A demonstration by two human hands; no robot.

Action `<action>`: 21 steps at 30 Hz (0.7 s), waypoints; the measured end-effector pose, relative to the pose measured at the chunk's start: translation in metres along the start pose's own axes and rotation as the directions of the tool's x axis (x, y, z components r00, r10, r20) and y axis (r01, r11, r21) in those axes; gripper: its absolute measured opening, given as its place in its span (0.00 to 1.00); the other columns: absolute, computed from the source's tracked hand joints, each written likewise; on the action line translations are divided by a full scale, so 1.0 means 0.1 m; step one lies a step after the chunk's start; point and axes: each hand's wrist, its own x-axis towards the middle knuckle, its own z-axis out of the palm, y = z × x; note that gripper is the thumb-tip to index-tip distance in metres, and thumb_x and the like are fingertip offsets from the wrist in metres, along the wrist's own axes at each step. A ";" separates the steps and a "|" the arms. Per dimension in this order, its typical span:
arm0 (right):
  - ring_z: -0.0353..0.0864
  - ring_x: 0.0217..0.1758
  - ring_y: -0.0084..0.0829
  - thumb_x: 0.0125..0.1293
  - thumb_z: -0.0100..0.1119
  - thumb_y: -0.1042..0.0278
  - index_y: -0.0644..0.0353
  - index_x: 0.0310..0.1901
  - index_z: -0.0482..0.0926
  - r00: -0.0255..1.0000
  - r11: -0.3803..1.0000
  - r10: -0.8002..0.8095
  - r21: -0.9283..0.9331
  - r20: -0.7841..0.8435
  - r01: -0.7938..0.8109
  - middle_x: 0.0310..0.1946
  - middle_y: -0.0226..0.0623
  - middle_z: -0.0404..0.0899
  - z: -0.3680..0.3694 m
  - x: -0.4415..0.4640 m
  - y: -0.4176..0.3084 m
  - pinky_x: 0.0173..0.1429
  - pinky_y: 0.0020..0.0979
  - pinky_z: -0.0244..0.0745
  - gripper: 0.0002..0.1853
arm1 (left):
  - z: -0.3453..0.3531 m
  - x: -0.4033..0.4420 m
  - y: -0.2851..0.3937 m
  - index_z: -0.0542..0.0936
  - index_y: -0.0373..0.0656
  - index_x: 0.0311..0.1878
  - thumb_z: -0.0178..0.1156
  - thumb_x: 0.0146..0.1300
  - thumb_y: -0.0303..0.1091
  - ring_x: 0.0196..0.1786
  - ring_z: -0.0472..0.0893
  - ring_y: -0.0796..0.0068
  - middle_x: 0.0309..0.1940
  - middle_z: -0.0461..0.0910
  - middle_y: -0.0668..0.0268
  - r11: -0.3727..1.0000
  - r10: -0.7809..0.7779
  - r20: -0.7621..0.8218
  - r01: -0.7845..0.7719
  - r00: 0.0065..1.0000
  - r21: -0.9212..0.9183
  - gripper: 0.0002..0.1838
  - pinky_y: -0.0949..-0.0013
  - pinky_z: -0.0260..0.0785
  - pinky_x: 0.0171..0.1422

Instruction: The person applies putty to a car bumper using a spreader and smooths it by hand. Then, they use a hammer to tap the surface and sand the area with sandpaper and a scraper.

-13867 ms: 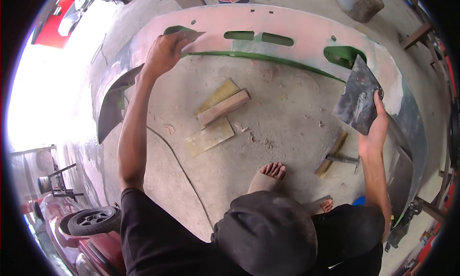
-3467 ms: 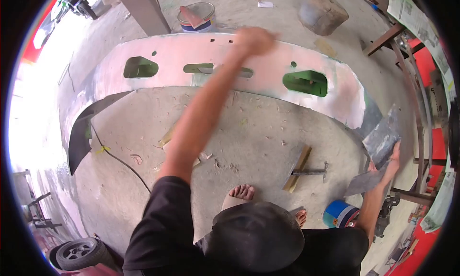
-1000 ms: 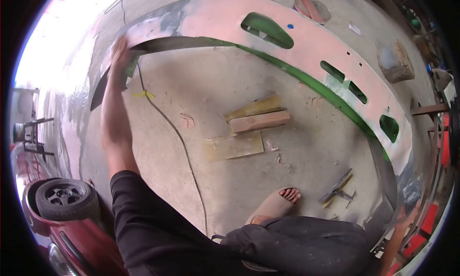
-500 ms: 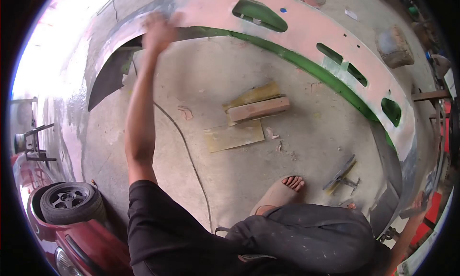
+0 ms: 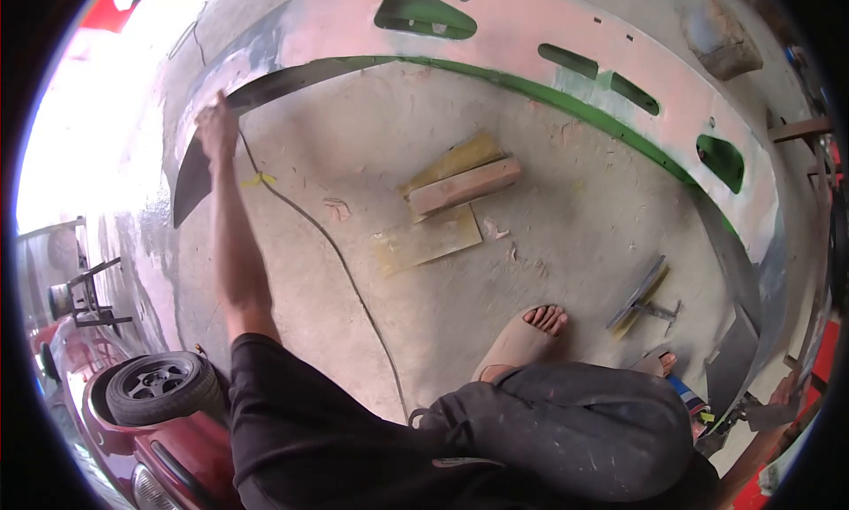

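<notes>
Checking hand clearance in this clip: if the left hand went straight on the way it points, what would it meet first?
Probably the pink-and-grey bumper, near its left end; the left hand may already touch it, but depth is unclear.

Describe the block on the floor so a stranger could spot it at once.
Find the big, curved, pink bumper. On the floor inside its curve lie two yellowish sheets, with the block between them. Unlike those thin sheets, it is thick and pinkish brown.

Block on flr, bumper beyond; cable btwn block & wheel, far L.
</notes>
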 end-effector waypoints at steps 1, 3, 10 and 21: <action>0.74 0.63 0.33 0.72 0.52 0.48 0.49 0.73 0.64 1.000 1.000 0.002 -0.005 -0.006 -0.002 0.59 0.43 0.74 0.06 -0.09 -0.01 0.60 0.31 0.72 0.31 | -0.11 -0.17 0.41 0.77 0.33 0.58 0.37 0.77 0.55 0.70 0.67 0.42 0.62 0.74 0.42 0.985 0.169 -0.128 -0.172 0.977 -0.006 0.33 0.42 0.55 0.72; 0.73 0.64 0.33 0.72 0.52 0.48 0.50 0.73 0.64 1.000 1.000 0.007 -0.012 -0.012 -0.007 0.60 0.43 0.74 0.19 -0.20 -0.03 0.61 0.31 0.71 0.32 | -0.49 -0.84 1.50 0.78 0.39 0.58 0.51 0.74 0.45 0.68 0.69 0.46 0.65 0.72 0.45 0.873 0.479 -0.327 -0.479 0.815 0.087 0.21 0.44 0.59 0.70; 0.70 0.67 0.33 0.71 0.52 0.47 0.53 0.73 0.64 1.000 0.999 0.019 -0.034 0.016 -0.018 0.63 0.42 0.72 0.50 -0.40 0.03 0.65 0.31 0.66 0.33 | -1.39 -2.03 2.79 0.72 0.39 0.67 0.64 0.65 0.44 0.70 0.69 0.46 0.68 0.71 0.50 0.316 0.552 -0.621 -0.829 0.557 -0.462 0.30 0.51 0.60 0.75; 0.65 0.72 0.33 0.71 0.53 0.44 0.59 0.73 0.64 0.998 0.991 0.013 -0.136 0.061 -0.005 0.68 0.42 0.68 0.75 -0.51 0.06 0.71 0.32 0.58 0.36 | -1.43 -2.12 2.97 0.75 0.46 0.67 0.62 0.67 0.36 0.69 0.73 0.50 0.68 0.73 0.59 0.309 0.635 -0.497 -0.784 0.592 -0.539 0.25 0.42 0.53 0.77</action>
